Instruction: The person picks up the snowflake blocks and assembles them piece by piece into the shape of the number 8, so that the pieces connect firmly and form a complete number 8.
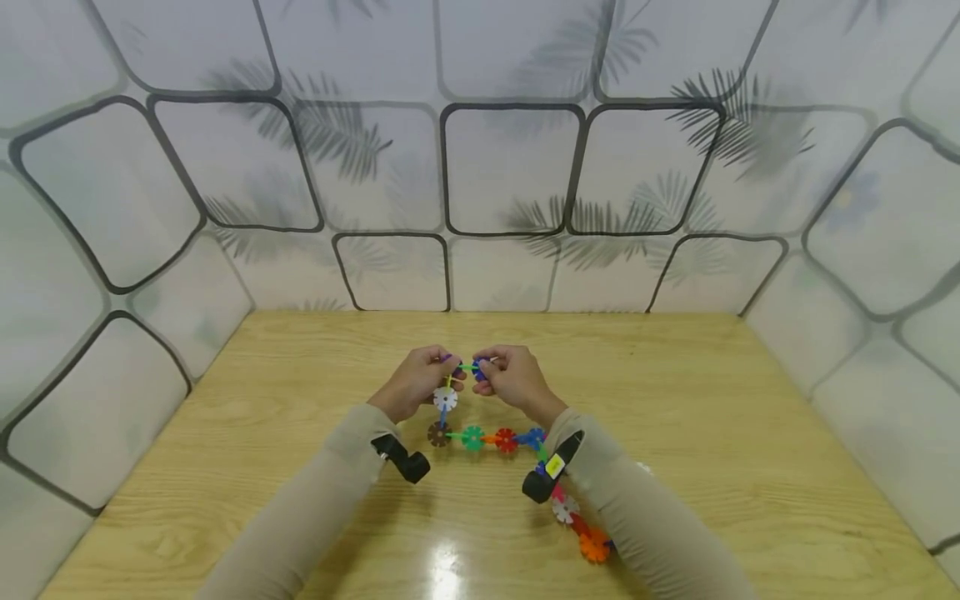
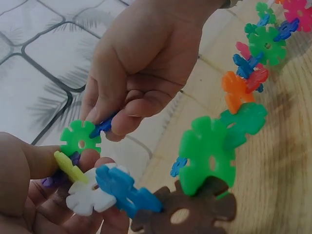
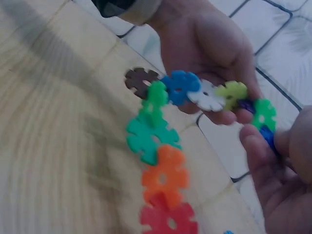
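A chain of notched plastic snowflake discs hangs from both hands and trails down across the table. My left hand (image 1: 417,382) pinches the purple disc (image 2: 61,176) near the chain's upper end. Beside it, my right hand (image 1: 517,382) pinches a dark blue disc (image 2: 103,126) between thumb and fingers. A light green disc (image 2: 80,138) joins the two. Below the left hand follow a yellow disc (image 2: 71,166), a white disc (image 1: 446,398), a blue disc (image 2: 127,189) and a brown disc (image 1: 439,434). Green (image 1: 473,438) and red (image 1: 506,441) discs continue rightward.
The chain bends toward the near edge under the right forearm, past a pale pink disc (image 1: 566,508) to an orange disc (image 1: 595,545). The forearm hides part of it. A wooden table (image 1: 300,467) lies beneath, with patterned fabric walls (image 1: 510,275) behind and at both sides.
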A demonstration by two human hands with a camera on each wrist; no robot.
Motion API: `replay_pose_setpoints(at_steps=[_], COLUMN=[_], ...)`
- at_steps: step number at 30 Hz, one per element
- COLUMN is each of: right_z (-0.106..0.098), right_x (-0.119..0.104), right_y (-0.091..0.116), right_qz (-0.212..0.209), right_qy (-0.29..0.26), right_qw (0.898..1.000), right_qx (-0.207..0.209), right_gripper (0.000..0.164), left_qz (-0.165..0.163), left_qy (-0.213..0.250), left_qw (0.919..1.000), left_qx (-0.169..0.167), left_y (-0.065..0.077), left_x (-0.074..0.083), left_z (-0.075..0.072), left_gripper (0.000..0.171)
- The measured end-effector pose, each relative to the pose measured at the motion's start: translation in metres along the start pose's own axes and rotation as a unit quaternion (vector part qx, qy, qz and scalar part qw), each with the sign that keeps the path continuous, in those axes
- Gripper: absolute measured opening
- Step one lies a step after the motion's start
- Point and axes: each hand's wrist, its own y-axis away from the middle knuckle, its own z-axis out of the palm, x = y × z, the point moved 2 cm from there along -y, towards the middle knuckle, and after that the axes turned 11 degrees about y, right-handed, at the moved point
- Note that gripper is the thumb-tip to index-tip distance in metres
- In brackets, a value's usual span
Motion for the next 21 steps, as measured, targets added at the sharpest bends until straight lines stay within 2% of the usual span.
replay_pose_setpoints(at_steps=[3,5,6,8,11,12,14,19,21], right_z=[-0.007,-0.014,-0.017,-0.021,-0.022,-0.021,-0.019,-0.019,-0.021], right_x=[0.005,0.013,0.017,0.028,0.043,0.048,0.053,0.053,0.050], right_y=[-0.005,-0.009,-0.010,-0.014,-0.018,-0.019,-0.019,-0.014,-0.015], right_qz=[0.004,0.008,0.012,0.017,-0.011,-0.017,-0.017,0.014,0.005], right_qy=[0.017,0.080,0.124,0.224,0.351,0.367,0.374,0.363,0.376], right_qw=[1.000,0.997,0.992,0.974,0.936,0.930,0.927,0.932,0.927], right_qx=[-0.008,0.004,0.011,0.019,0.002,-0.008,-0.019,-0.008,0.002], right_gripper=[0.037,0.041,0.041,0.040,0.038,0.038,0.035,0.018,0.020], left_qz=[0.005,0.003,0.001,-0.001,-0.001,0.000,0.002,0.009,0.013], left_qy=[0.000,0.010,0.016,0.027,0.031,0.031,0.024,-0.001,-0.011], left_qw=[1.0000,0.9999,0.9998,0.9996,0.9995,0.9995,0.9997,0.9998,0.9997], left_qx=[0.006,0.010,0.011,0.007,0.001,-0.001,-0.004,-0.015,-0.020], left_y=[0.001,0.002,0.002,0.001,0.002,0.002,0.003,0.003,0.002], left_x=[0.001,0.001,0.001,-0.001,-0.002,-0.002,-0.003,-0.001,0.001], left_z=[-0.003,-0.004,-0.005,-0.005,-0.006,-0.007,-0.007,-0.008,-0.008], left_gripper=[0.020,0.020,0.020,0.019,0.019,0.020,0.023,0.033,0.034])
